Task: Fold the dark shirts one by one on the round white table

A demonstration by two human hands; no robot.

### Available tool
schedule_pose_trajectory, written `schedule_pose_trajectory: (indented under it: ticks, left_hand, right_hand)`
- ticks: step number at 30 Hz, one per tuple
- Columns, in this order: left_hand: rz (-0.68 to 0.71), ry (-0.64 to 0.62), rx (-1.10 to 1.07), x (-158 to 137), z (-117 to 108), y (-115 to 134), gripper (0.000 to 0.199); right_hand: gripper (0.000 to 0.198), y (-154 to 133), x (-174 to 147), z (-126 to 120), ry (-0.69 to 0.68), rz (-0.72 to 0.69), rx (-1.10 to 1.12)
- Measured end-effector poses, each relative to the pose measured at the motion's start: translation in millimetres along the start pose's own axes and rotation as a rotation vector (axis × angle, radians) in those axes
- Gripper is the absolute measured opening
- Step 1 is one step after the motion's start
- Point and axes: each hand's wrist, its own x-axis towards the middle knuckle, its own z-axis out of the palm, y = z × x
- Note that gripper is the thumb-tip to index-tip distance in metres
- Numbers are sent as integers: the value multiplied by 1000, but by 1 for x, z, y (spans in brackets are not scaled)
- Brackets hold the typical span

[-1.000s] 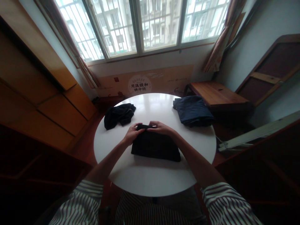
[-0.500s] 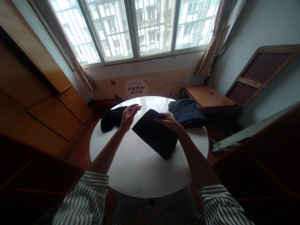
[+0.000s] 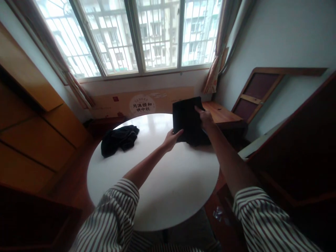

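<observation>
A folded black garment (image 3: 187,119) is up in both my hands above the right part of the round white table (image 3: 154,185). My left hand (image 3: 172,139) grips its lower left corner, thumb on the near face. At its right edge my right hand (image 3: 205,117) holds on, thumb across the front. Below and behind it, a dark folded pile of clothes (image 3: 201,140) is mostly hidden. On the table's left side lies a crumpled black garment (image 3: 119,139), apart from both hands.
A low wooden table (image 3: 223,113) stands beyond the right rim, near a leaning wooden frame (image 3: 256,92). Yellow-brown cabinets (image 3: 47,140) line the left. Barred windows and a printed banner (image 3: 110,103) are behind the table. Small clear items (image 3: 217,212) lie at the lower right.
The folded garment has been raised and carried right, over the folded pile. My left hand, free before, has taken hold of its left corner. The view has turned right.
</observation>
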Motion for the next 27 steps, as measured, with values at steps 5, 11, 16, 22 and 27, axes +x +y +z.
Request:
schedule_pose_trajectory:
  ticks: [5, 11, 16, 22, 27]
  left_hand:
    - [-135, 45, 15, 45, 31, -36, 42]
    - [-151, 193, -40, 54, 46, -85, 71]
    - [-108, 146, -75, 48, 40, -99, 84]
    - [-142, 179, -69, 49, 41, -98, 81]
    - [-176, 237, -93, 49, 48, -98, 75]
  right_hand:
    - [31, 5, 40, -38, 38, 98, -166]
    - [25, 27, 56, -58, -43, 89, -321]
    - [29, 48, 75, -68, -52, 45, -530]
    - [49, 51, 87, -55, -145, -296, -1004]
    - [63, 75, 74, -33, -586, -367, -1546]
